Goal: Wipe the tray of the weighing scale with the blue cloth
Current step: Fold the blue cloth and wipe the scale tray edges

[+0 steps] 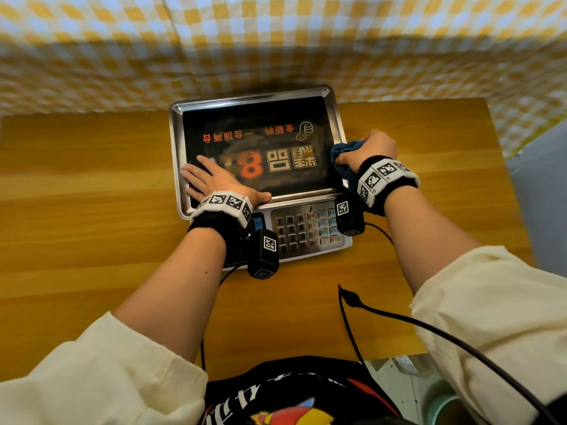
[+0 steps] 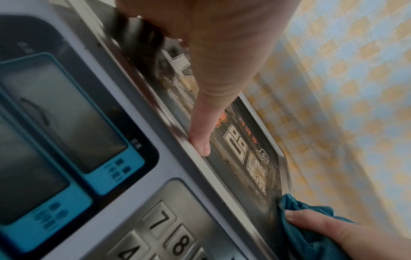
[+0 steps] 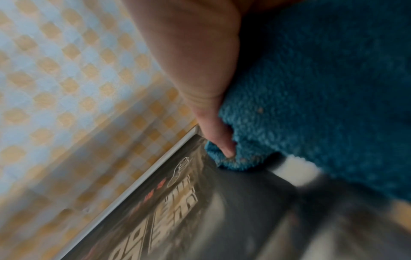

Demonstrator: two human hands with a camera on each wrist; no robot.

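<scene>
The weighing scale's steel tray (image 1: 176,124) has a black printed film with orange and cream characters. It sits on the scale at the table's far middle. My left hand (image 1: 208,179) lies flat on the tray's near left part, fingers straight, thumb (image 2: 200,139) against the near rim. My right hand (image 1: 372,147) grips the bunched blue cloth (image 1: 345,150) at the tray's right rim (image 2: 285,158). In the right wrist view the blue cloth (image 3: 322,88) fills the upper right, with my thumb (image 3: 222,140) pressed into it at the tray's edge (image 3: 142,176).
The scale's keypad (image 1: 306,228) and blue-framed displays (image 2: 73,123) face me below the tray. A wooden table (image 1: 92,194) carries the scale. A yellow checked curtain (image 1: 276,41) hangs close behind. Black cables (image 1: 399,317) run across the near table.
</scene>
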